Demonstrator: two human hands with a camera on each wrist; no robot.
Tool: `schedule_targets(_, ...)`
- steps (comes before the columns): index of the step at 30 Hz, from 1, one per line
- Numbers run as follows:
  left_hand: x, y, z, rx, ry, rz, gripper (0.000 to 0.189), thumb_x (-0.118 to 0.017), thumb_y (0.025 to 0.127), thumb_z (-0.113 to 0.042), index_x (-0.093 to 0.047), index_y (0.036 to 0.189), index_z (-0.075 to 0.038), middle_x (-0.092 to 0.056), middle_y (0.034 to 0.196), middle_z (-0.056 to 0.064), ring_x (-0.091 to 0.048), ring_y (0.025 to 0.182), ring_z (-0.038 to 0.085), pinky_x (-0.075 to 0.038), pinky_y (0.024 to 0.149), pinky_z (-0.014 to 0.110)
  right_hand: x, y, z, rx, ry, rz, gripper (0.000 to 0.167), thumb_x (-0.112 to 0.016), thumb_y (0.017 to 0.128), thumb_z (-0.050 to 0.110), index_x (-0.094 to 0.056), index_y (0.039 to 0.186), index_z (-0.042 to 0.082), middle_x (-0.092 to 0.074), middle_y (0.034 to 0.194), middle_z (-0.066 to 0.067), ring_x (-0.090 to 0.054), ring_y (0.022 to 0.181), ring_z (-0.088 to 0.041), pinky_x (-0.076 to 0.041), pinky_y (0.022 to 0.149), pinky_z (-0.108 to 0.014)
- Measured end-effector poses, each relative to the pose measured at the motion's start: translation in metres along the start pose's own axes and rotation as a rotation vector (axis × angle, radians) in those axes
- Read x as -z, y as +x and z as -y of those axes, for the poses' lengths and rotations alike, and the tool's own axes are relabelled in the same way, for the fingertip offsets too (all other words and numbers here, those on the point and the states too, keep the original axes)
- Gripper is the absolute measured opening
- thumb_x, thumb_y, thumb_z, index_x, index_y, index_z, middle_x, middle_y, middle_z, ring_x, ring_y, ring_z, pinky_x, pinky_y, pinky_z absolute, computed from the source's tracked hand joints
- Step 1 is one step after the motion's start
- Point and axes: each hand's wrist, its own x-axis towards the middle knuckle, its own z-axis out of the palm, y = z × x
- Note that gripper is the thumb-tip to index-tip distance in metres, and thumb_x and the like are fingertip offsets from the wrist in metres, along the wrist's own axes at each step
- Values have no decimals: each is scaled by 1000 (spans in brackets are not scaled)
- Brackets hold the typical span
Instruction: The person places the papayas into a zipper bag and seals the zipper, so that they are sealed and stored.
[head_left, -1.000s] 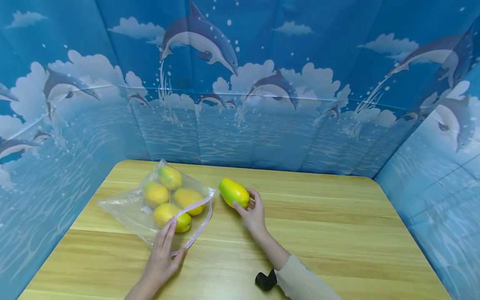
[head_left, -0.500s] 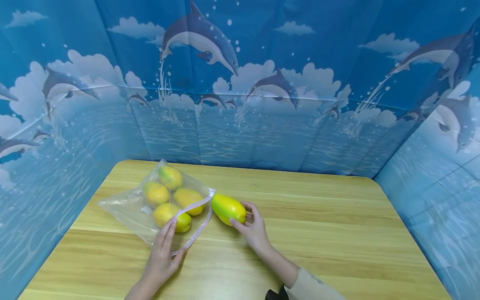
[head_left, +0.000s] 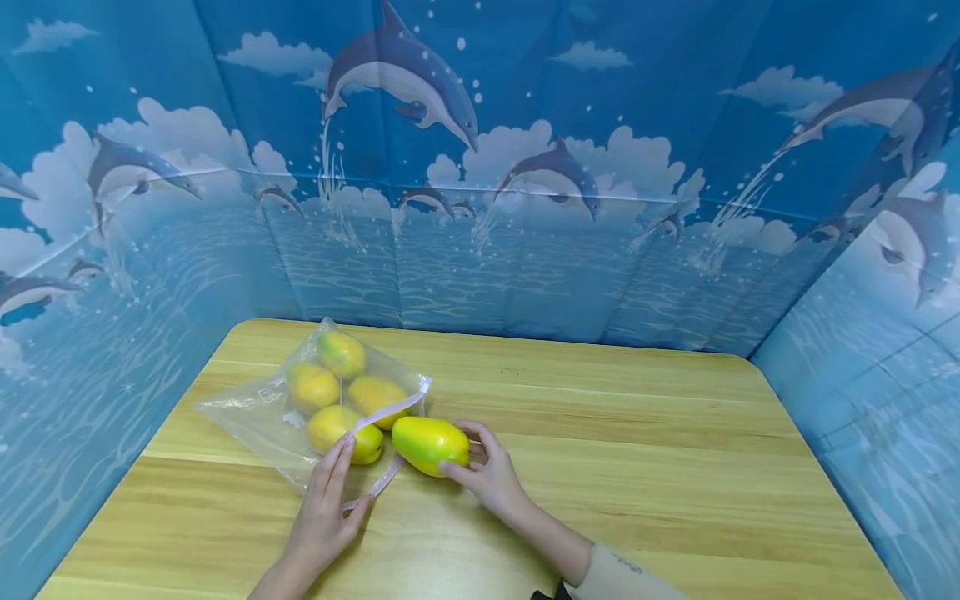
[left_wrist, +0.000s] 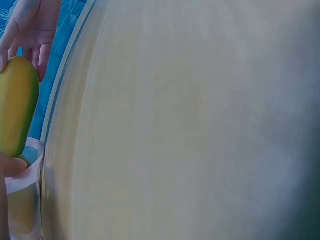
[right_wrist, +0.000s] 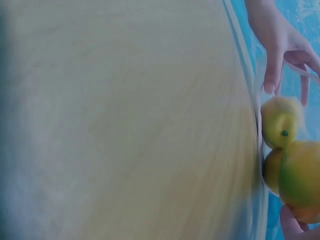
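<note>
Left hand (head_left: 324,512) points forward, fingers straight, thumb spread, touching bag (head_left: 258,412) mouth. Right hand (head_left: 491,477) angled left, fingers curled round mango (head_left: 430,446); its free end, left of those fingers, at bag mouth. Bagged mangoes (head_left: 313,388) mostly beyond left fingertips.

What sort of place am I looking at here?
Probably an indoor booth set up for tabletop work: a dolphin-print backdrop surrounds the wood-grain table on three sides, and a clear bag of yellow-green fruit lies on top.
</note>
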Motion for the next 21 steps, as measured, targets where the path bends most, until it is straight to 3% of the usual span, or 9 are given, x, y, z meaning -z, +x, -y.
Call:
schedule_targets(9,0,1,0,-2,-1,2,61,-50,84,-23,-37,128,17,-40,131,28,-27,132,17,-21,113,27,-9,0,14,14,22,59,54,-70,77,6,-47,125,-2,-48,125,-20,-51,107,-36,-53,86,-38)
schedule_targets(14,0,0,0,-1,3,1,60,-48,86,-25,-38,128,16,-41,130,27,-26,132,16,-21,113,26,-11,-2,31,8,7,63,53,-69,77,5,-47,124,-4,-48,125,-21,-50,107,-37,-52,88,-40)
schedule_targets(21,0,0,0,-5,-2,-6,58,-44,92,-30,-39,127,16,-42,129,26,-28,131,15,-23,112,24,-16,1,35,0,-3,62,53,-69,78,6,-46,124,-4,-47,126,-22,-49,108,-38,-50,90,-44)
